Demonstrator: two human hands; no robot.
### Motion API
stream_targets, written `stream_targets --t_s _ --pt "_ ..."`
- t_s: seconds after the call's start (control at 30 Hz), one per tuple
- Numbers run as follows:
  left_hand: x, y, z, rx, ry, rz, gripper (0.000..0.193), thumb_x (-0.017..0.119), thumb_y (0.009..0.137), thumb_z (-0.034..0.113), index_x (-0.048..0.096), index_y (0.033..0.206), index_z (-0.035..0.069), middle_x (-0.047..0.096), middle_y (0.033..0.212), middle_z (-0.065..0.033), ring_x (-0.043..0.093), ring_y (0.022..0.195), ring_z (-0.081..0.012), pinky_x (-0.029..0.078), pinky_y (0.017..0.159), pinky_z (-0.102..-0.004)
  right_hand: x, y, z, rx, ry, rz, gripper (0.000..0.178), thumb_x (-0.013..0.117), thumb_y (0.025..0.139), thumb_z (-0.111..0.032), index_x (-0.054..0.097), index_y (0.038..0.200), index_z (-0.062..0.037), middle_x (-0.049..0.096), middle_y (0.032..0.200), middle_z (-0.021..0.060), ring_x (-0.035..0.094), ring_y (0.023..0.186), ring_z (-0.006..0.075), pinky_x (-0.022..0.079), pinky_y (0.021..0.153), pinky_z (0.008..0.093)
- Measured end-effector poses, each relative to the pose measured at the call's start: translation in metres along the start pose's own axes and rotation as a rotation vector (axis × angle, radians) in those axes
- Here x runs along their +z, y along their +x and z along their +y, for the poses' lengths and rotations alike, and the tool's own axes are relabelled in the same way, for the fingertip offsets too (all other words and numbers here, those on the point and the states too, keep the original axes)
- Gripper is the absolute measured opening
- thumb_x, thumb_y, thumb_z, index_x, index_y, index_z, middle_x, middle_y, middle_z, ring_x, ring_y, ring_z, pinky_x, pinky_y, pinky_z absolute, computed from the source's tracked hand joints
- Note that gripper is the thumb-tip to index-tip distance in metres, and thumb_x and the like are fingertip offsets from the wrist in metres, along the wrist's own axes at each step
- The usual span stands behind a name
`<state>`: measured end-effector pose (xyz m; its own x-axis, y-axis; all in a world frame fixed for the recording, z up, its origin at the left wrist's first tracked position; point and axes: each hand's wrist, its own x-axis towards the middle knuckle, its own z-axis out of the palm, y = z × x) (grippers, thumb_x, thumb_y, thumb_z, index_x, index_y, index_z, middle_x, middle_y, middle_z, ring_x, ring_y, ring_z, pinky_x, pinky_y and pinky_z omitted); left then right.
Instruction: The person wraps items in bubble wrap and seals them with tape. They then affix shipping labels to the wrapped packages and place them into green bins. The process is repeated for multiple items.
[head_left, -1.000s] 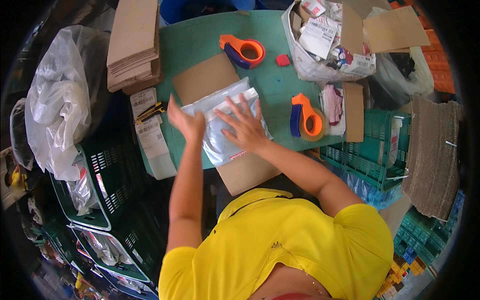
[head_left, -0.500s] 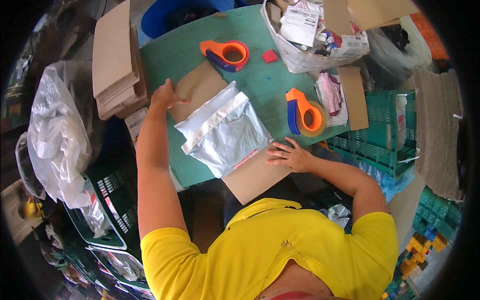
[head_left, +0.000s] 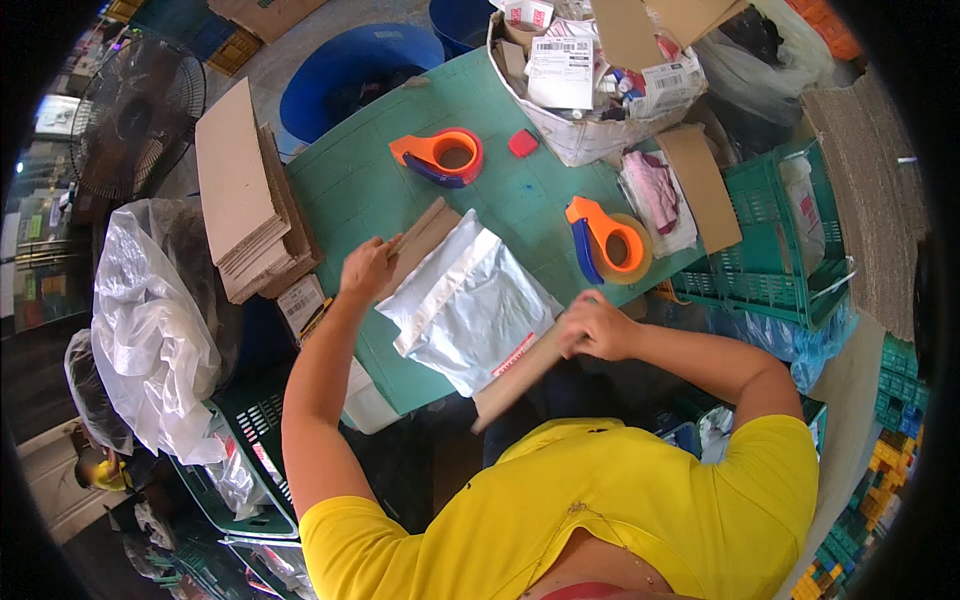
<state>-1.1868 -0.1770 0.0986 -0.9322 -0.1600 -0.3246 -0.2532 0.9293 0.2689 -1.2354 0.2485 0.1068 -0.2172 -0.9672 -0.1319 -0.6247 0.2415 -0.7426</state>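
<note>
A silvery plastic mailing bag [head_left: 470,300] with a pale strip near its top lies on a piece of brown cardboard [head_left: 520,380] on the green table. Both ends of the cardboard are bent upward beside the bag. At its far left end, my left hand [head_left: 369,267] is closed around the cardboard's edge. My right hand [head_left: 598,327] grips the near right end, fingers curled over the rim. Two orange and blue tape dispensers lie close by: one [head_left: 412,150] beyond the bag, the other [head_left: 592,218] to its right.
A small red block [head_left: 522,144] lies near the far dispenser. At the back right stands a white box [head_left: 560,135] full of packages. Stacked cardboard [head_left: 240,190] borders the table's left. Pink cloth [head_left: 652,190] and a green crate [head_left: 775,235] are at the right. Behind is a blue tub [head_left: 350,50].
Both hands have gone from resting on the cardboard with spread fingers to gripping its two ends. Those ends now fold up around the bag. The view has shifted slightly.
</note>
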Motion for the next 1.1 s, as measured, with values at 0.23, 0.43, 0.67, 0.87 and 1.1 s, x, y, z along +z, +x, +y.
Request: stream_targets --t_s 0.23,0.43,0.67,0.87,1.1 --pt "-0.031 -0.070 0.067 -0.044 -0.586 -0.297 0.056 0.056 0.097 0.010 0.038 0.150 0.014 0.065 0.110 -0.0104 0.058 0.100 -0.0162 0.044 0.091 -0.0263 0.006 0.129 -0.016 0.621 0.549 0.488 0.038 0.062 0.089 -0.040 0.070 0.090 -0.0026 0.068 0.076 0.0161 0.065 0.072 0.0325 0.048 0.066 0.0435" --pt "0.004 -0.110 0.134 0.099 0.105 0.133 0.115 0.088 0.056 0.039 0.026 0.152 0.025 0.041 0.142 -0.0235 0.049 0.121 -0.0437 0.042 0.099 -0.0504 0.028 0.136 0.016 0.754 0.301 0.678 0.054 0.075 0.076 -0.043 0.066 0.108 -0.0003 0.067 0.101 0.0177 0.063 0.097 0.0339 0.048 0.089 0.0431" --pt "0.010 -0.103 0.112 0.080 -0.049 0.101 0.104 0.089 0.053 0.041 0.042 0.145 0.029 0.045 0.138 -0.0145 0.045 0.122 -0.0373 0.037 0.104 -0.0494 -0.020 -0.003 0.036 0.679 -0.635 0.501 0.048 0.069 0.082 -0.044 0.061 0.103 -0.0014 0.063 0.104 0.0162 0.056 0.107 0.0324 0.040 0.095 0.0491" --pt "0.098 -0.163 0.166 0.083 0.104 0.449 0.079 0.079 0.066 0.027 0.049 0.139 0.033 0.039 0.144 -0.0162 0.033 0.133 -0.0462 0.029 0.106 -0.0584 -0.082 0.087 -0.097 0.304 0.339 0.698 0.044 0.063 0.091 -0.043 0.065 0.107 -0.0015 0.070 0.085 0.0172 0.069 0.077 0.0273 0.052 0.073 0.0411" --pt "0.159 -0.176 0.167 0.278 0.185 0.847 0.037 0.063 0.080 0.022 0.054 0.112 0.008 0.049 0.138 -0.0174 0.036 0.134 -0.0480 0.028 0.106 -0.0592 -0.028 0.096 -0.123 0.547 0.263 0.456 0.055 0.051 0.090 -0.056 0.071 0.108 -0.0083 0.070 0.100 0.0212 0.067 0.098 0.0364 0.050 0.088 0.0437"
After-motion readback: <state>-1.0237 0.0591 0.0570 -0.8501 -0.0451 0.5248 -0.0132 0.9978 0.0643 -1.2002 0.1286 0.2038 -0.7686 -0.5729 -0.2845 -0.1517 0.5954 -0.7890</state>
